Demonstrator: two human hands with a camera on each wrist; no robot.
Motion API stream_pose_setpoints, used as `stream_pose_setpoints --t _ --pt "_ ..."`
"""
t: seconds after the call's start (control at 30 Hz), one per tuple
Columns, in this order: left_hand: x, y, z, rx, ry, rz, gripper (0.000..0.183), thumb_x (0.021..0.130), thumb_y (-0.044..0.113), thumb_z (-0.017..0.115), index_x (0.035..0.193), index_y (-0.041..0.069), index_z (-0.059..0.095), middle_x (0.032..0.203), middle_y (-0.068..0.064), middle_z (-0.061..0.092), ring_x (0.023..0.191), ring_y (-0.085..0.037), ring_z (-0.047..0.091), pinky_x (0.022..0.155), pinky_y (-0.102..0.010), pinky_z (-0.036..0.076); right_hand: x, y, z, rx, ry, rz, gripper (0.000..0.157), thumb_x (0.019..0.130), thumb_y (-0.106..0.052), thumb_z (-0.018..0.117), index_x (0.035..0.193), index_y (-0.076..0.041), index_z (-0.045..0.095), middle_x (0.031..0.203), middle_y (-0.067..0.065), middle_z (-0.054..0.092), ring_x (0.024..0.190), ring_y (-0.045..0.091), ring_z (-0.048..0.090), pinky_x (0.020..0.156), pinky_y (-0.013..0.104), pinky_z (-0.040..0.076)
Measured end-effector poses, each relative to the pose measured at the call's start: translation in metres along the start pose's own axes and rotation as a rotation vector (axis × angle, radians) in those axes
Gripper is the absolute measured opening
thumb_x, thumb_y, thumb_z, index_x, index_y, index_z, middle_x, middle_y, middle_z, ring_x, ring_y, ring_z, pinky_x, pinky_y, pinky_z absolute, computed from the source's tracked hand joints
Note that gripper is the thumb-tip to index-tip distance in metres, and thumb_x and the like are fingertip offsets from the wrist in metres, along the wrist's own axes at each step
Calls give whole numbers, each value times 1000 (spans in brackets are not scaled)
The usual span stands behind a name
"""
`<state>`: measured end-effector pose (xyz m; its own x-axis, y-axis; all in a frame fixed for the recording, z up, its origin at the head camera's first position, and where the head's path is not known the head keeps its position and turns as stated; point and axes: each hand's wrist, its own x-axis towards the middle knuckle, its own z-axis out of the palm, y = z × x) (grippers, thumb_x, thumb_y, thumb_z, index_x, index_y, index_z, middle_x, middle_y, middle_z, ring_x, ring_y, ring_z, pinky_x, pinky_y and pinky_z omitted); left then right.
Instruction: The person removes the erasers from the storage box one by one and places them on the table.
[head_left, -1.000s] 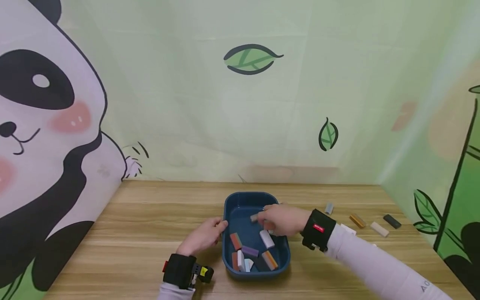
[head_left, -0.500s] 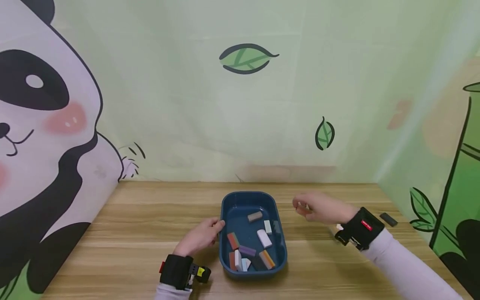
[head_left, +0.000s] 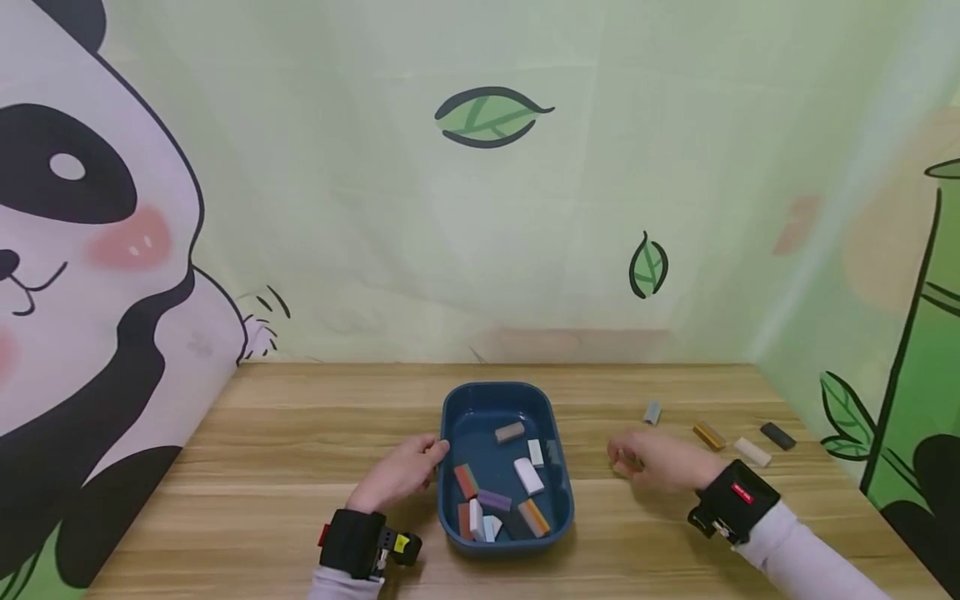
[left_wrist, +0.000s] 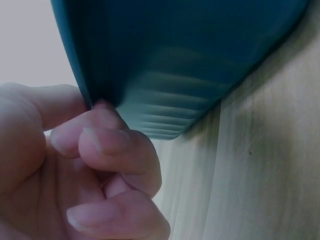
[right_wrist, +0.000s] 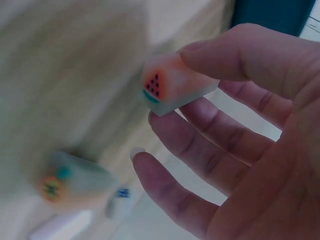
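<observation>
- Tray [head_left: 476, 454] on table [head_left: 315, 417], backdrop [head_left: 375, 250] at twelve o'clock
- Left hand [head_left: 399, 473] at its nine, gripping it
- Right hand [head_left: 663, 460] at three, apart, around held block [right_wrist: 175, 85]
- Loose blocks [head_left: 752, 452] between two and three
- In the tray: lone block [head_left: 510, 432] at twelve, cluster of blocks [head_left: 476, 518] at seven

A pale green, panda-printed backdrop [head_left: 337, 208] rises behind the wooden tabletop [head_left: 300, 425].

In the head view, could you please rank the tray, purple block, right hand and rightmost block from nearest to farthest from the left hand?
1. Tray: left hand pinches its rim.
2. Purple block: inside the tray.
3. Right hand: right of the tray.
4. Rightmost block: dark, on the table.
</observation>
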<state>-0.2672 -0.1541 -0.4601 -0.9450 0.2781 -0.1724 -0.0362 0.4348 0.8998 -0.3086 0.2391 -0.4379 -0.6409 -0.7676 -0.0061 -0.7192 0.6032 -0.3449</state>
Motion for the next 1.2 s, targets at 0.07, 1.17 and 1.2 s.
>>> stream_pose_setpoints --t 0.07,1.17,1.2 --pt "0 0 0 -6 -5 0 34 106 27 41 95 0 57 65 -1 42 54 -16 40 54 -29 30 -3 3 5 11 4 2 20 81 6 68 91 -10 61 72 -6 52 63 6 44 57 23 37" --pt "-2 2 0 -37 -17 -24 33 107 26 40 99 0 58 68 -2 45 57 -19 42 55 -29 30 22 -49 -32 -51 1 122 29 93 -26 68 118 -14 63 112 1 55 94 14 56 82 37 50" --pt "-1 3 0 -34 -17 -19 33 107 26 40 99 0 58 68 -2 45 57 -19 42 55 -29 30 26 -55 -34 -60 5 111 29 93 -26 68 119 -13 63 113 2 56 97 17 57 84 39 50"
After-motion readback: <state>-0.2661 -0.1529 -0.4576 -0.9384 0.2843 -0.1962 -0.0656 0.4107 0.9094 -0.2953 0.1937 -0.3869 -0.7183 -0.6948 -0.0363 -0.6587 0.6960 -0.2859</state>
